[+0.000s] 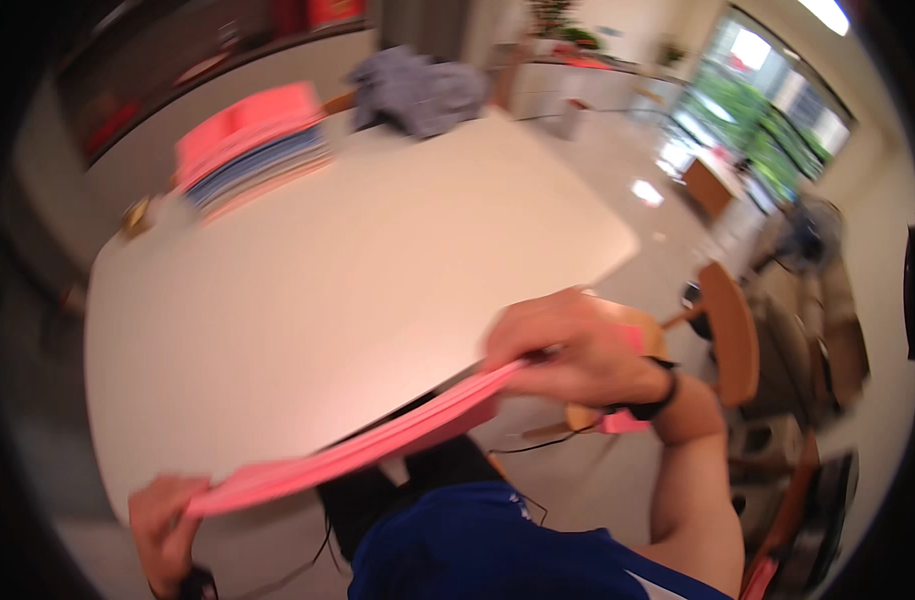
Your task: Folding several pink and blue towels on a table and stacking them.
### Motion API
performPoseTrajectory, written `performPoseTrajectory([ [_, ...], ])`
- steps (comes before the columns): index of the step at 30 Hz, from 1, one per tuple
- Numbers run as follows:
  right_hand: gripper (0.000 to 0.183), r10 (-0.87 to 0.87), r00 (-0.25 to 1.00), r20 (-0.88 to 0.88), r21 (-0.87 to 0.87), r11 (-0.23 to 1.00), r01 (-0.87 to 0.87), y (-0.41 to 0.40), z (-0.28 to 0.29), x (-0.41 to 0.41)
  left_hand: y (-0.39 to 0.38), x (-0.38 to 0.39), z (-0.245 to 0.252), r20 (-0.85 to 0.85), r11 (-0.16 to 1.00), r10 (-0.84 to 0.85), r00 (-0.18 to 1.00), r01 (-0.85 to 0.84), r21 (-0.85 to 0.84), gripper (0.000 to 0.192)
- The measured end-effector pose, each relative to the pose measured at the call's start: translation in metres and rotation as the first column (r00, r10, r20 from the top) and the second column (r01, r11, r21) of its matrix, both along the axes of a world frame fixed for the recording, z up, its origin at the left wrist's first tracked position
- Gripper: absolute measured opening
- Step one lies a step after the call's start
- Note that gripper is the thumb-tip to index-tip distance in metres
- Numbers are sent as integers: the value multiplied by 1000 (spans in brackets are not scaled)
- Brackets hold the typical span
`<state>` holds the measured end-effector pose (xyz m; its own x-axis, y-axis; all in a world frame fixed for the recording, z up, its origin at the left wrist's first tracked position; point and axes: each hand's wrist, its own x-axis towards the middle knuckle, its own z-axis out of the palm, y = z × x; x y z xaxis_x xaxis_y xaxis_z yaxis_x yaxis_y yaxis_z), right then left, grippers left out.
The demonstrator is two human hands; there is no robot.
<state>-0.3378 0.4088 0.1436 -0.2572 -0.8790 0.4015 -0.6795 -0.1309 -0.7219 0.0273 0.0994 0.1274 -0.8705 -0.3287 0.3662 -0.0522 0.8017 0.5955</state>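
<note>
A folded pink cloth (pixel 367 435) is stretched between my two hands, along the near edge of the white table (pixel 337 292). My left hand (pixel 165 517) pinches its left end at the lower left. At the other end my right hand (pixel 577 349) grips it between thumb and fingers. The cloth sags a little in the middle and shows several layers along its edge. Toward the table's far left stands a stack of folded cloths (pixel 255 154), pink on top with blue, grey and peach beneath. The picture is blurred.
A crumpled grey-purple cloth (pixel 420 90) lies at the table's far edge. To the right stands a wooden chair (pixel 727 334) with pink fabric (pixel 626 422) near it. A fan (pixel 806 232) and a sofa (pixel 787 322) are farther right. Thin black cables hang near my legs.
</note>
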Motion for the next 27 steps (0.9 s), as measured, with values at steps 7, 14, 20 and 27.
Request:
performPoseTrajectory([
  [7, 13, -48, 988, 149, 144, 989, 27, -10, 27, -17, -25, -17, 29, 90, 965, -106, 990, 80, 250, 29],
  [14, 13, -34, 997, 64, 81, 996, 29, -22, 51, -25, -28, -19, 53, 45, 992, -61, 997, 56, 113, 28],
  [20, 14, -68, 997, 23, 10, 998, 68, -49, 74, -39, -43, -36, 67, -40, 987, 46, 998, -39, 159, 20],
  [27, 18, -111, 970, 216, 80, 992, 96, -68, 79, -72, -69, -61, 79, -4, 993, 62, 998, -61, 105, 21],
])
